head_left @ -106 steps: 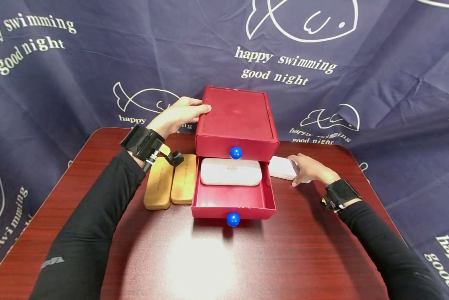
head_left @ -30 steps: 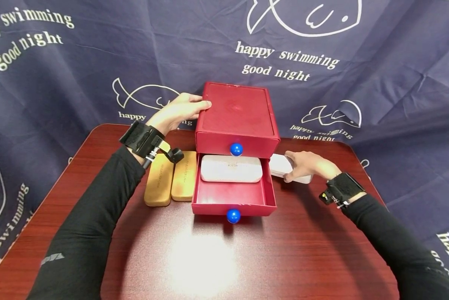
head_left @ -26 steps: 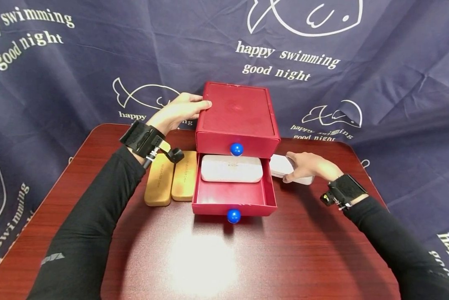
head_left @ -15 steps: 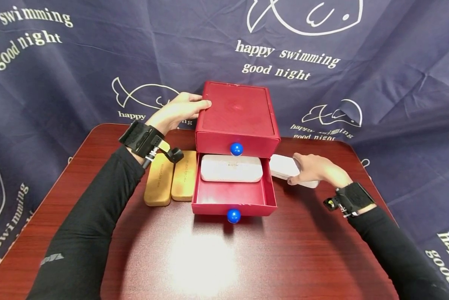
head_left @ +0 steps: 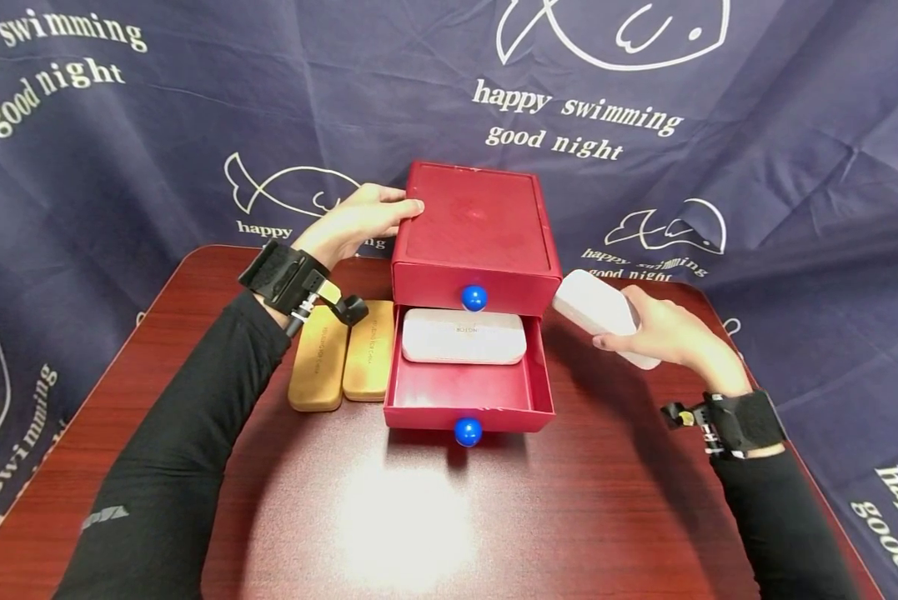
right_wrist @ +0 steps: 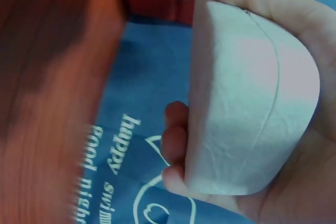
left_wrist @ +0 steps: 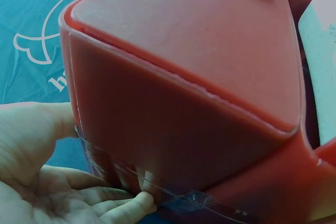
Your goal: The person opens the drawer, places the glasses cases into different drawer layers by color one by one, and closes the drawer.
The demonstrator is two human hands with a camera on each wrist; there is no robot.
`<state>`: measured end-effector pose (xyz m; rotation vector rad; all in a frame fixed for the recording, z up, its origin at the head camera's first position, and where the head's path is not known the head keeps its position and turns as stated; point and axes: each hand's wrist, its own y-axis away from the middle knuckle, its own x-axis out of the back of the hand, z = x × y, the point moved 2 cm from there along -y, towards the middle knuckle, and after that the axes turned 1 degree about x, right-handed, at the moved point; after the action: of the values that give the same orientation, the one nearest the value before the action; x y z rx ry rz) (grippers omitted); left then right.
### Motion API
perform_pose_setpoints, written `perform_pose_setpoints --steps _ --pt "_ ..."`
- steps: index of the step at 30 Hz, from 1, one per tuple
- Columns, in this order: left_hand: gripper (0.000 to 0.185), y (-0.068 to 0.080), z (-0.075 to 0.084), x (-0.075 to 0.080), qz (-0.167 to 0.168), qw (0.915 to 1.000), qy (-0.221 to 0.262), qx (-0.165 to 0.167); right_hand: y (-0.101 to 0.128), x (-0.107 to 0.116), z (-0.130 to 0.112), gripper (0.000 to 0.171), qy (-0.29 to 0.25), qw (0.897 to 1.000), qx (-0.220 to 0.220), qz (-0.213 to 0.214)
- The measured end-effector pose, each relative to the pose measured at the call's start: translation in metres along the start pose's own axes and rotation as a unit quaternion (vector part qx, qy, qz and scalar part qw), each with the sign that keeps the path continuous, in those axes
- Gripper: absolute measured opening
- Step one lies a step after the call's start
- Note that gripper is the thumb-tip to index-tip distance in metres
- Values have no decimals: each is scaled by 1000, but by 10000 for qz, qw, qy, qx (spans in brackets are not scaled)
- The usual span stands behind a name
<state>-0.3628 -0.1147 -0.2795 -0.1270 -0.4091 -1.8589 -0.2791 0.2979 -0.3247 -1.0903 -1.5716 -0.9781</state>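
A red two-drawer box (head_left: 474, 217) stands at the back of the table, its lower drawer (head_left: 464, 392) pulled out. My left hand (head_left: 358, 221) grips the box's upper left edge, thumb on top and fingers (left_wrist: 115, 203) against the side. To the right of the box, my right hand (head_left: 662, 329) holds a white glasses case (head_left: 594, 304), tilted and raised off the table. In the right wrist view, thumb and fingers wrap around this case (right_wrist: 247, 98), its end facing the camera. Another white glasses case (head_left: 464, 337) lies crosswise at the back of the open drawer.
Two gold glasses cases (head_left: 318, 358) lie side by side left of the drawer. Blue knobs (head_left: 469, 432) project from both drawer fronts. Behind the table (head_left: 569, 500) hangs a dark blue printed cloth (head_left: 418, 100).
My right hand has lifted the white glasses case from the table and moved it slightly right, tilting it. My left hand and the drawer box stay as they were.
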Motion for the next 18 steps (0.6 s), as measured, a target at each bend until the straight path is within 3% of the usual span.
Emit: perform_pose_setpoints --steps 10,18 --pt "56 1 0 0 4 10000 -2 -5 27 29 -4 75 -664 9919 -330 1035" --pt "56 2 1 -1 -10 10000 12 -32 49 46 -25 73 -1174 9805 -198 1560"
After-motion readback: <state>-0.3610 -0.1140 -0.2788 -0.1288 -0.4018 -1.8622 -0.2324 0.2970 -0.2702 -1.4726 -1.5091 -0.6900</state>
